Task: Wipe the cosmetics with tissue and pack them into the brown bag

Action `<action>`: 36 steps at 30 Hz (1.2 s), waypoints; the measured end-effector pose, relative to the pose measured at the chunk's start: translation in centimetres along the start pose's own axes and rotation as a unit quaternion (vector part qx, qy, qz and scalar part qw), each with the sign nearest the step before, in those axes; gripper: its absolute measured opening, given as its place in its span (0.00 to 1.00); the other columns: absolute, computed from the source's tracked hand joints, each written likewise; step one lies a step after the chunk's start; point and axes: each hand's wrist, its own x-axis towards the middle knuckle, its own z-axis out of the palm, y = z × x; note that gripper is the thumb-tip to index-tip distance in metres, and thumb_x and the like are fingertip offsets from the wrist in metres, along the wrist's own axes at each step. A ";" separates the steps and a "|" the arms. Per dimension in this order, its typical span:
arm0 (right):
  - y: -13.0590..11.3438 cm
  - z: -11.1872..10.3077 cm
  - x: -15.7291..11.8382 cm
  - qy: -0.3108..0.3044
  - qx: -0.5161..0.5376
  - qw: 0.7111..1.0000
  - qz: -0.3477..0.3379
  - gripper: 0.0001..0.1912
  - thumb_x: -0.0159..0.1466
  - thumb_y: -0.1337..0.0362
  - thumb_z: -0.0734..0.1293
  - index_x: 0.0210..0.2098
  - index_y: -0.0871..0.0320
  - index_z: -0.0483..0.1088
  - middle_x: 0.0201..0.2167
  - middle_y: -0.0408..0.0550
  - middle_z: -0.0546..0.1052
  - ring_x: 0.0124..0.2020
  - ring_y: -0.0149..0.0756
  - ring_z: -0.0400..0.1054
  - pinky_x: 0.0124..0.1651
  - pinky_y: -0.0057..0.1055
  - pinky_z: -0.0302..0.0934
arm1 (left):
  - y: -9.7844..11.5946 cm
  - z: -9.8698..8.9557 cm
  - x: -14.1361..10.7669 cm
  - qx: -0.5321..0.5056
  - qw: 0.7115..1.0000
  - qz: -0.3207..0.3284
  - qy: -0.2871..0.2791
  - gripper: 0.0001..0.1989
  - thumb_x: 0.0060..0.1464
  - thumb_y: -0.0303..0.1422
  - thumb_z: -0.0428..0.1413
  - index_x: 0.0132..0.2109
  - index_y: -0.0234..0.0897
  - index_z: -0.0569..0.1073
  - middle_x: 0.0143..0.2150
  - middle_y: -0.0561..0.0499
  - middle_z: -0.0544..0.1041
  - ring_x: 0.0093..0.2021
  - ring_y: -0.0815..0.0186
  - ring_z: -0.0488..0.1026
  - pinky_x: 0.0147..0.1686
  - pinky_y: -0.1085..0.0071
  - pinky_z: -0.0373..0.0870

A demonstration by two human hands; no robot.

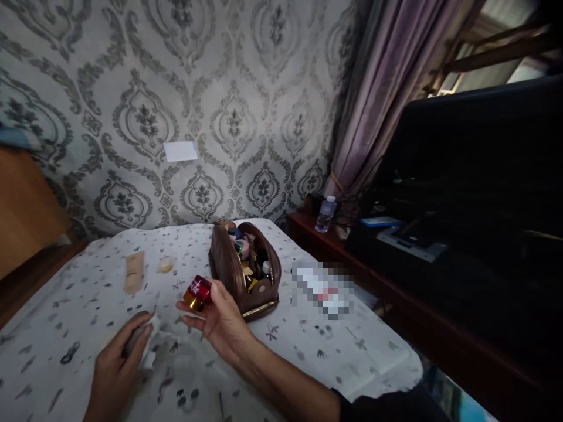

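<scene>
In my right hand [224, 325] is a small red and gold cosmetic jar [197, 293], tilted and held between thumb and fingers. My left hand [121, 351] pinches a crumpled white tissue [152, 343] low on the left. Just beyond my right hand stands an unzipped brown leather toiletry bag [226, 264], packed with several small cosmetics. A beige squeeze tube [134, 272] lies to the left on the patterned white cloth [193, 381]. Between tube and bag sits a small round pale yellow pot [166, 265].
A blurred-out white and red item [323, 290] lies right of the bag. On the dark red wooden ledge [303, 225] stands a clear plastic bottle [325, 214]. A large black screen-like object [475, 176] fills the right side. Patterned wallpaper [233, 117] backs the surface.
</scene>
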 end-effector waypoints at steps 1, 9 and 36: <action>-1.4 0.4 -0.4 -0.019 -0.015 1.000 -0.012 0.27 0.51 0.46 0.76 0.41 0.52 0.65 0.37 0.43 0.79 0.36 0.39 0.77 0.35 0.31 0.66 | -0.1 0.0 0.0 0.003 1.000 0.001 -0.005 0.23 0.56 0.53 0.51 0.41 0.39 0.78 0.40 0.50 0.83 0.39 0.60 0.81 0.37 0.72 0.78; -15.1 -1.2 0.2 -0.032 -0.359 0.915 -0.181 0.31 0.46 0.51 0.79 0.44 0.53 0.67 0.36 0.40 0.76 0.38 0.34 0.72 0.42 0.30 0.65 | -1.9 0.5 -0.2 0.007 0.990 0.093 -0.103 0.18 0.58 0.48 0.53 0.45 0.43 0.79 0.42 0.52 0.83 0.41 0.62 0.81 0.40 0.75 0.78; -16.6 -2.8 6.1 -0.033 -0.983 0.164 -0.072 0.32 0.52 0.51 0.74 0.49 0.66 0.68 0.48 0.62 0.75 0.51 0.53 0.63 0.50 0.42 0.52 | -2.1 1.2 -0.3 -0.009 0.978 0.150 -0.147 0.18 0.58 0.49 0.52 0.43 0.44 0.80 0.41 0.52 0.84 0.38 0.60 0.82 0.40 0.72 0.80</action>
